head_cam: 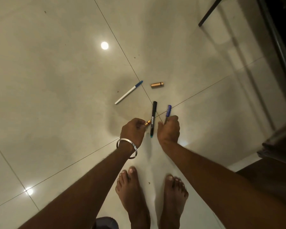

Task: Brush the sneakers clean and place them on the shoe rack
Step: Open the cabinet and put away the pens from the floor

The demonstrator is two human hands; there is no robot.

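Note:
No sneakers, brush or shoe rack show in the head view. My left hand, with a silver bangle on the wrist, pinches a small gold-tipped pen part low over the tiled floor. My right hand grips a pen with a blue cap that sticks up out of the fist. A black marker lies on the floor between the two hands. Further off lie a white pen with a blue cap and a gold cap.
My bare feet stand on glossy beige floor tiles just behind the hands. A dark furniture leg reaches down at the top right. Dark furniture lines the right edge.

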